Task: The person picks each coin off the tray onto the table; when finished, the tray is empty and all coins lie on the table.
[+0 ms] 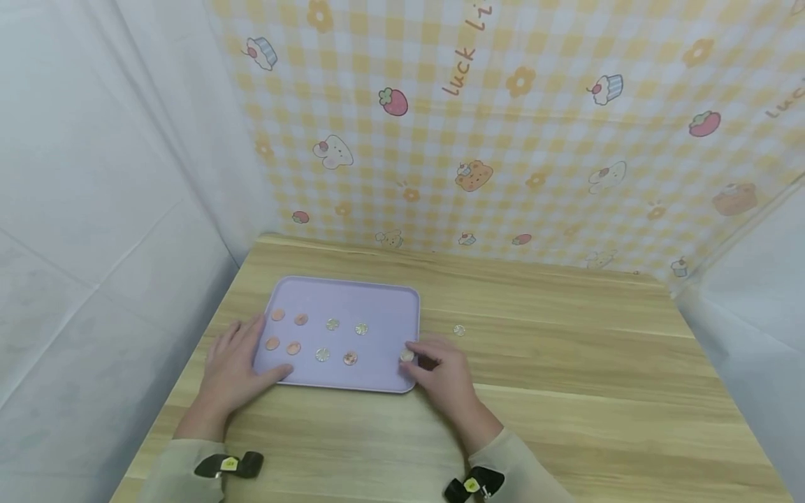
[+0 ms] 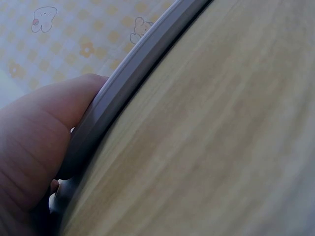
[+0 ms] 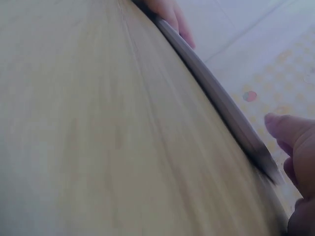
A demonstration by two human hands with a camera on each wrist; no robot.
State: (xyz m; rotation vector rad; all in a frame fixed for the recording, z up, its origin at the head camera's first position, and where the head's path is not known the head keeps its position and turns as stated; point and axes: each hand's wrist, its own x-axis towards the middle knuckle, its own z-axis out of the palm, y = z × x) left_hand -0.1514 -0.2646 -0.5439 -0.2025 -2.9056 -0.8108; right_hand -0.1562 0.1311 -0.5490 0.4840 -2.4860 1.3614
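A shallow lilac tray (image 1: 383,307) lies on the table with copper-coloured coins (image 1: 293,348) and silver-coloured coins (image 1: 323,355) in two rows. My left hand (image 1: 234,367) holds the tray's near left corner, thumb over the rim and fingers along the left side. In the left wrist view the thumb (image 2: 74,98) laps the tray's edge (image 2: 128,69). My right hand (image 1: 445,374) pinches a silver coin (image 1: 407,356) between thumb and forefinger over the tray's right end. The right wrist view shows the thumb (image 3: 290,129) above the rim, the coin hidden.
Another silver coin (image 1: 459,330) lies on the wooden table (image 1: 566,363), right of the tray. A yellow checked cloth (image 1: 428,140) with cartoon prints hangs behind the table. White sheets (image 1: 94,209) hang at both sides.
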